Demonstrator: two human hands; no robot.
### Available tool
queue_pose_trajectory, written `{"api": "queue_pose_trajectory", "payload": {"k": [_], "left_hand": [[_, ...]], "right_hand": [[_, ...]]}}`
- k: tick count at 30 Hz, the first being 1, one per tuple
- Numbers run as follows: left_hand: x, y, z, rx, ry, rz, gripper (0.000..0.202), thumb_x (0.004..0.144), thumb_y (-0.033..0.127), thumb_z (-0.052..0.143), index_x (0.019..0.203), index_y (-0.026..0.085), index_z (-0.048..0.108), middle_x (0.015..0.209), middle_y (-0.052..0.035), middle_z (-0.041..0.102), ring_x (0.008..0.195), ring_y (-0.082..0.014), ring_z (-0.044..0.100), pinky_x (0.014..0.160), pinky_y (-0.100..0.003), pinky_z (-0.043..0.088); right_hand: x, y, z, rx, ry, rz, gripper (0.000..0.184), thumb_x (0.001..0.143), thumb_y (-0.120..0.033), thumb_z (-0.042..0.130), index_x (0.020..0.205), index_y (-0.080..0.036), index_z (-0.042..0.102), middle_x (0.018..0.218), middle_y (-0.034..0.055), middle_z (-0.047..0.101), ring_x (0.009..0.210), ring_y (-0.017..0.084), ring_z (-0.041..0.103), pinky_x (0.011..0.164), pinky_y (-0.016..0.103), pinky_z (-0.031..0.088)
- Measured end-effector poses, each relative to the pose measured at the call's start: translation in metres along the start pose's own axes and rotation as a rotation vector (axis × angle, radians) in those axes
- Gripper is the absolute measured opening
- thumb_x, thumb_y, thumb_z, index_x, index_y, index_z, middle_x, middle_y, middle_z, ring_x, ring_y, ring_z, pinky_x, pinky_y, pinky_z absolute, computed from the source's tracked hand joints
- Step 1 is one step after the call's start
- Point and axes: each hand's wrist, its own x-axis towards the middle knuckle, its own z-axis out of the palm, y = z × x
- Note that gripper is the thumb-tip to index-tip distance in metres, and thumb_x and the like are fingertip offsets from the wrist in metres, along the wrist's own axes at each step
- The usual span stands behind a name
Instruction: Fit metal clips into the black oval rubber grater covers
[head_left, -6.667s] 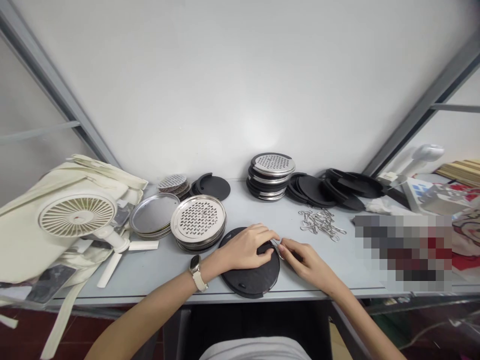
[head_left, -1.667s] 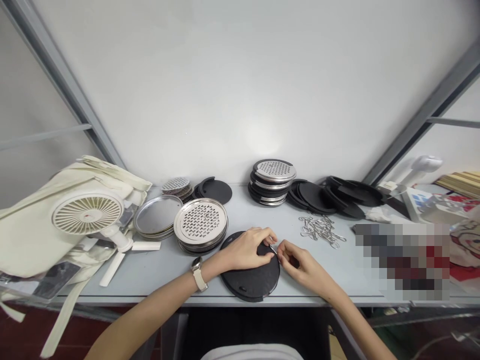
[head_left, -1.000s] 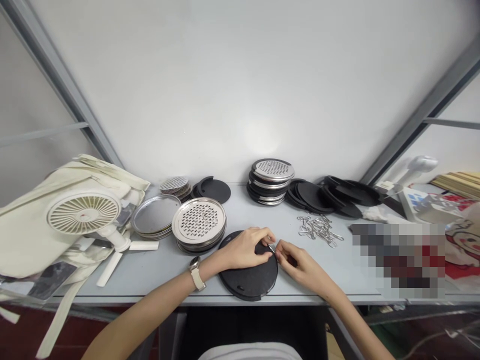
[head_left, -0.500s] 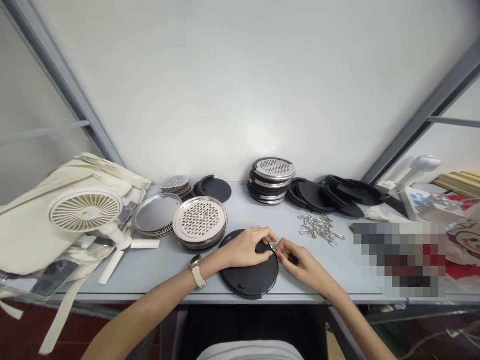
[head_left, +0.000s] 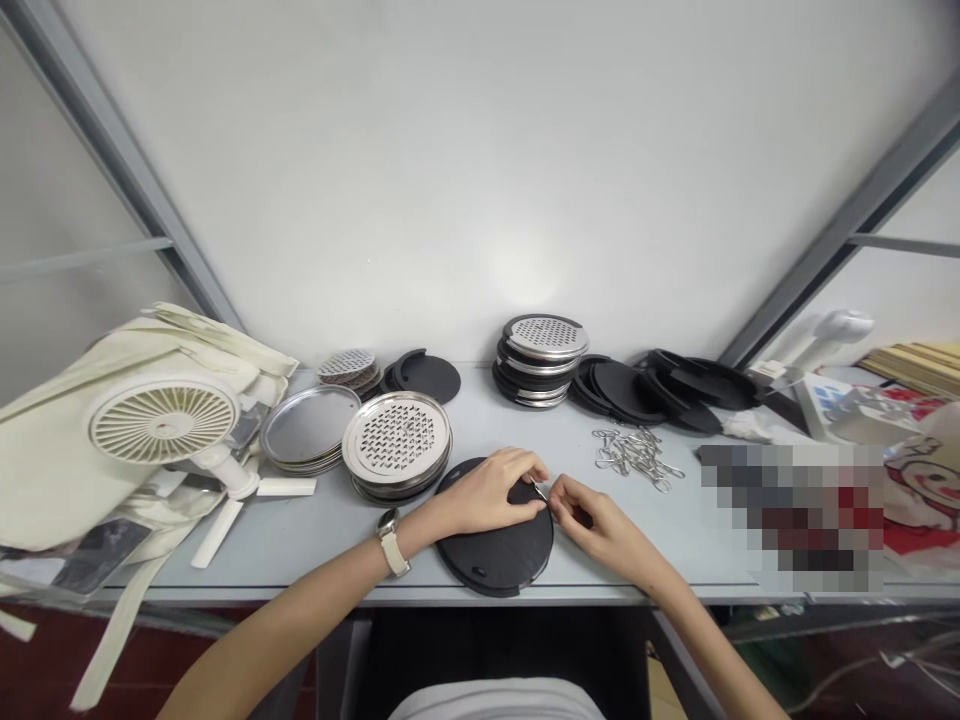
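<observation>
The grey table [head_left: 315,540] looks much as it did in the earlier pictures. The cream bag [head_left: 45,480] and the white fan [head_left: 165,425] are still at its left end, and the stack of steel grater plates [head_left: 396,437] is left of centre. The black lids [head_left: 637,385] are along the back edge, and the loose pile of clips [head_left: 634,458] is right of centre. None of them has shifted, apart from the small sway of the camera. The black disc [head_left: 499,545] lies flat at the front edge in the middle, where it lay before. Both hands have stayed at its far right rim, so the work there seems to be at the same spot. The left hand [head_left: 487,495], with a watch [head_left: 391,540] at the wrist, arches over the disc. Its fingers are curled down on the rim and the thumb is drawn in toward them, closed on that edge. The right hand [head_left: 600,525] rests on the table just beside the disc, with thumb and forefinger pinched together. What has changed is the smallest thing. The metal clip [head_left: 540,491], which lay lower and more to the right several seconds ago, is now tipped up. It shows as a thin sliver between the two sets of fingertips, and the right hand's pinch is clamped on it right at the disc's rim. Whether it has caught on the rim is too small to tell.
</observation>
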Motion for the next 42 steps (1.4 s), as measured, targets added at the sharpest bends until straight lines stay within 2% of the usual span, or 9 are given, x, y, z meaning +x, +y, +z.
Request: {"api": "queue_pose_trajectory", "payload": {"k": [15,17,21,24,28,31,37,42], "left_hand": [[0.002,0.002,0.000,-0.023,-0.014,0.005,0.022,0.080,0.011,0.060,0.099,0.020,0.054,0.098,-0.0025,0.061,0.094,-0.0170,0.057,0.090,-0.030,0.042],[0.000,0.002,0.000,0.000,0.003,0.005,0.022,0.080,0.014,0.061,0.099,0.020,0.053,0.097,-0.0022,0.059,0.093,-0.0169,0.056,0.087,-0.029,0.043],[-0.001,-0.001,0.002,0.052,0.022,-0.059,0.025,0.078,0.022,0.065,0.099,0.021,0.051,0.082,0.0014,0.055,0.078,-0.0149,0.054,0.072,-0.026,0.044],[-0.001,-0.003,0.004,0.049,0.014,-0.095,0.032,0.075,0.023,0.067,0.101,0.021,0.049,0.077,0.0034,0.053,0.072,-0.0138,0.053,0.069,-0.025,0.043],[-0.001,-0.001,0.005,0.020,-0.025,-0.079,0.035,0.072,0.018,0.065,0.102,0.022,0.048,0.078,0.0039,0.055,0.072,-0.0129,0.053,0.071,-0.025,0.044],[-0.001,0.001,0.005,0.014,-0.034,-0.101,0.036,0.070,0.016,0.063,0.102,0.021,0.048,0.078,0.0036,0.055,0.072,-0.0132,0.053,0.070,-0.025,0.044],[0.000,0.003,0.003,0.096,-0.008,-0.068,0.022,0.070,0.017,0.063,0.087,0.020,0.051,0.083,0.0014,0.052,0.074,-0.0139,0.052,0.068,-0.025,0.042],[0.001,0.003,0.002,0.147,-0.011,-0.041,0.019,0.071,0.018,0.064,0.088,0.020,0.055,0.087,0.0003,0.054,0.077,-0.0145,0.053,0.069,-0.025,0.042]], "right_hand": [[-0.001,0.005,0.001,0.003,-0.003,-0.006,0.019,0.095,-0.028,0.039,0.077,-0.021,0.040,0.065,-0.0061,0.036,0.059,0.012,0.034,0.055,0.024,0.029],[-0.001,0.005,0.002,0.004,0.005,-0.007,0.019,0.095,-0.028,0.039,0.077,-0.021,0.040,0.064,-0.0062,0.036,0.059,0.012,0.034,0.055,0.024,0.029],[0.001,0.006,0.001,0.009,0.065,0.003,0.021,0.095,-0.030,0.039,0.076,-0.021,0.041,0.064,-0.0064,0.034,0.058,0.012,0.033,0.056,0.024,0.029],[0.005,0.008,0.002,0.025,0.117,0.028,0.024,0.095,-0.033,0.039,0.074,-0.022,0.040,0.062,-0.0067,0.032,0.058,0.012,0.033,0.056,0.024,0.029],[0.009,0.005,0.008,0.033,0.139,0.050,0.025,0.094,-0.034,0.039,0.073,-0.022,0.038,0.061,-0.0068,0.034,0.057,0.012,0.034,0.055,0.024,0.029],[0.010,0.000,0.012,0.002,0.107,0.012,0.022,0.094,-0.031,0.038,0.074,-0.021,0.040,0.062,-0.0063,0.038,0.057,0.012,0.037,0.056,0.024,0.031],[0.007,-0.003,0.010,-0.095,0.092,-0.026,0.023,0.093,-0.027,0.038,0.071,-0.021,0.039,0.061,-0.0053,0.038,0.057,0.013,0.038,0.054,0.024,0.030],[0.006,-0.003,0.011,-0.176,0.116,-0.022,0.024,0.092,-0.025,0.038,0.068,-0.021,0.039,0.062,-0.0035,0.041,0.058,0.014,0.041,0.055,0.024,0.032]]}}
